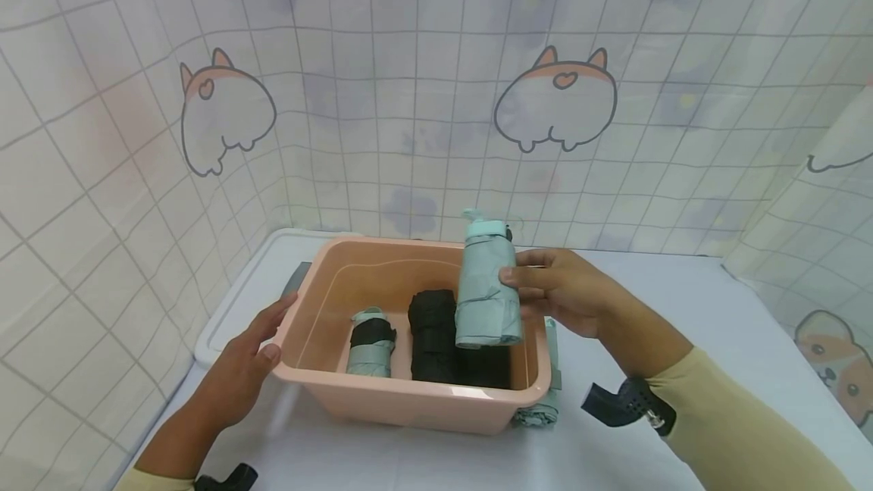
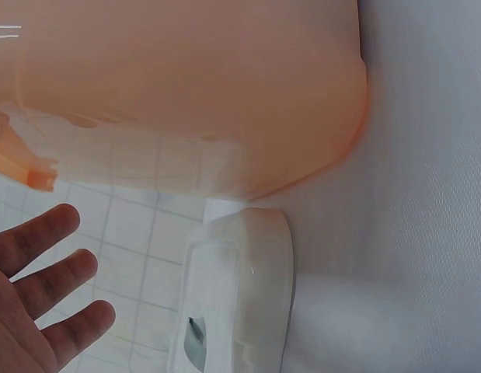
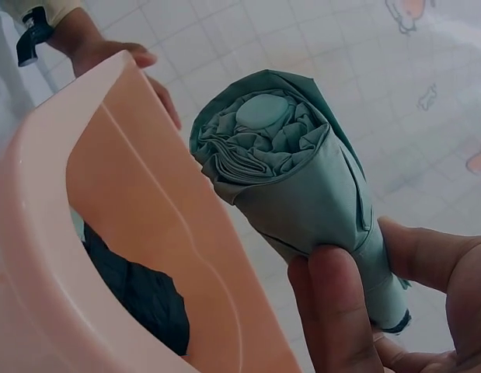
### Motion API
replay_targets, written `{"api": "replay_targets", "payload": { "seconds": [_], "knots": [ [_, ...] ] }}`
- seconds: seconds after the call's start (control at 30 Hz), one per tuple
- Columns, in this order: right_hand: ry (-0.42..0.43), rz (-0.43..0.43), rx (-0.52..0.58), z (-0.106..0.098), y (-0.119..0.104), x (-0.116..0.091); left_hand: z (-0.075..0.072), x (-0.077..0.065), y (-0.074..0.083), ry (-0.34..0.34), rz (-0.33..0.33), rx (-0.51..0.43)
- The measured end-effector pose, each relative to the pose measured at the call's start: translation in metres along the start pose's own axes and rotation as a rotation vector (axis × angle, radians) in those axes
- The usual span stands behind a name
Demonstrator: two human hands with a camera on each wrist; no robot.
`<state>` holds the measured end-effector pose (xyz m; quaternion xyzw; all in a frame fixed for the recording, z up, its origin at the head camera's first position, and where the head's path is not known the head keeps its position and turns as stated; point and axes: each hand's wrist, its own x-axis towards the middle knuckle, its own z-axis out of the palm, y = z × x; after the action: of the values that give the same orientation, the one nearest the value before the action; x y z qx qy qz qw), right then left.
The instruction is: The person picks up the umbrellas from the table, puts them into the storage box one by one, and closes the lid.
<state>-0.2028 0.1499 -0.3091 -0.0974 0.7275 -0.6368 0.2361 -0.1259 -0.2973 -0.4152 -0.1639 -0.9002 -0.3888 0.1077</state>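
My right hand [image 1: 562, 286] grips a rolled pale teal folding umbrella [image 1: 487, 286] between thumb and fingers, above the right part of a pink plastic basin [image 1: 409, 409]. The right wrist view shows the round button end of that umbrella [image 3: 275, 167] and its gathered folds, tilted toward the camera. Inside the basin lie a pale teal folding umbrella [image 1: 371, 362] with a black band round it and a black folding umbrella [image 1: 433, 336], with more black fabric beside it. My left hand [image 1: 248, 358] rests at the basin's left rim, its fingers extended and spread in the left wrist view.
Another rolled teal umbrella [image 1: 549, 392] lies on the white table at the basin's right, partly hidden by it. Behind the basin's left side is a white lid-like piece [image 1: 239, 305] bearing a grey object [image 1: 296, 277]. Gridded curtains [image 1: 436, 97] surround the table.
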Motion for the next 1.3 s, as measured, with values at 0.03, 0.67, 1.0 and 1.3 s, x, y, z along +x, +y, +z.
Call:
{"api": "replay_targets", "payload": {
  "seconds": [0.03, 0.67, 1.0, 1.3],
  "knots": [
    [0.001, 0.0, 0.0, 0.001, 0.0, 0.001, 0.0, 0.0, 0.0, 0.0, 0.0, -0.001],
    [-0.015, 0.01, 0.032, 0.018, -0.006, 0.007, 0.001, 0.0, 0.0, -0.007, -0.007, 0.005],
    [-0.021, 0.023, 0.036, 0.026, -0.007, 0.013, 0.002, -0.001, -0.003, 0.0, -0.014, 0.006],
    [-0.007, 0.035, 0.028, 0.034, -0.008, 0.016, 0.001, 0.0, 0.003, 0.004, -0.006, 0.01]
  ]
}}
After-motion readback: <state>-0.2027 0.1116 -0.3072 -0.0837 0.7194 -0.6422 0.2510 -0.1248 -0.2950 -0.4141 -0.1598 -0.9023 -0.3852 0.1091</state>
